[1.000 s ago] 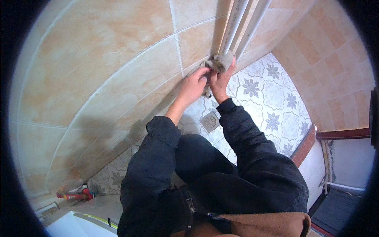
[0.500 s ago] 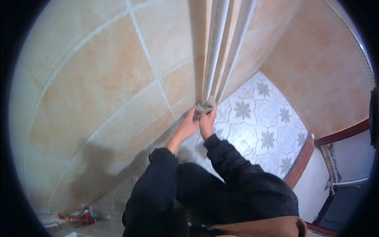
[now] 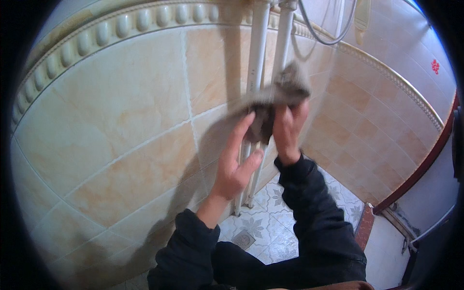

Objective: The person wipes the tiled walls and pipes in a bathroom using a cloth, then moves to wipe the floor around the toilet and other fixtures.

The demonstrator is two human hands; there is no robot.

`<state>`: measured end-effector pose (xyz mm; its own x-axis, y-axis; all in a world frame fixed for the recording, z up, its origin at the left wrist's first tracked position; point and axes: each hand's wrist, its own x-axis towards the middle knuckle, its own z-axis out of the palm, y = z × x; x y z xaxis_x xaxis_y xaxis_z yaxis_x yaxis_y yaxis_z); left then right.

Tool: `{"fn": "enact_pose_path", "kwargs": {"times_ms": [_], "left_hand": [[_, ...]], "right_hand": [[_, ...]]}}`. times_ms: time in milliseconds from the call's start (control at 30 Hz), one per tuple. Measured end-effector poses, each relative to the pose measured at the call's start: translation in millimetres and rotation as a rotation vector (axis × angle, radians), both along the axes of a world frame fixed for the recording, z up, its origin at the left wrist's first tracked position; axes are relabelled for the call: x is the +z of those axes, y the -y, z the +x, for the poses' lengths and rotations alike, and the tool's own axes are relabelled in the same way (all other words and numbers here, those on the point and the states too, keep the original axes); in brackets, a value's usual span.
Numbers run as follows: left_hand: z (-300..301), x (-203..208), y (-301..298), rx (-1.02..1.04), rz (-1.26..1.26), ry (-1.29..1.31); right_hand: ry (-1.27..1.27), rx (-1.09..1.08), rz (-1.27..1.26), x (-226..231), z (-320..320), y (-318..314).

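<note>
Two white vertical pipes (image 3: pixel 257 48) run down the tiled wall in front of me. A grey-brown cloth (image 3: pixel 293 83), dirty and blurred by motion, is bunched across them at about mid-height. My right hand (image 3: pixel 288 133) grips the cloth from below, at the right-hand pipe. My left hand (image 3: pixel 231 171) is beside the left pipe, thumb and fingers spread apart. Its fingertips reach the cloth's dark lower edge; whether they touch it I cannot tell. Part of both pipes is hidden behind the cloth and my hands.
Beige tiles (image 3: pixel 130 101) cover the wall beneath a raised moulding (image 3: pixel 140 21). A grey hose (image 3: pixel 321 38) loops at the upper right. On the patterned floor (image 3: pixel 285 241) is a square drain (image 3: pixel 243 239). A reddish threshold (image 3: pixel 363 229) lies at the right.
Both hands and the cloth have moved from low on the pipes up to mid-height. My left fingers have spread from the cloth. The view has tilted up, showing the moulding and hose.
</note>
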<state>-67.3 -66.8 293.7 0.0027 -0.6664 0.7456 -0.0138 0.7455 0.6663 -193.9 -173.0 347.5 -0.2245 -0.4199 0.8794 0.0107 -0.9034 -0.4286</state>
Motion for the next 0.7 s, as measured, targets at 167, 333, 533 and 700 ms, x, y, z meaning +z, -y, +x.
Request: {"fn": "enact_pose_path", "kwargs": {"times_ms": [167,333,533,700], "left_hand": [[-10.7,39.7,7.2,0.043,-0.101,0.044],[-12.2,13.4,23.4,0.124,-0.009,-0.001],[-1.8,-40.7,24.9,0.186,0.050,0.086],[-3.5,-71.9,22.3,0.382,-0.049,0.354]], "right_hand": [[-0.332,-0.232,-0.255,139.9,-14.5,37.5],[-0.230,0.011,-0.080,97.7,-11.5,52.1],[-0.237,-0.282,0.003,-85.2,-12.9,62.0],[-0.209,-0.277,0.273,-235.3,-7.0,44.7]]}}
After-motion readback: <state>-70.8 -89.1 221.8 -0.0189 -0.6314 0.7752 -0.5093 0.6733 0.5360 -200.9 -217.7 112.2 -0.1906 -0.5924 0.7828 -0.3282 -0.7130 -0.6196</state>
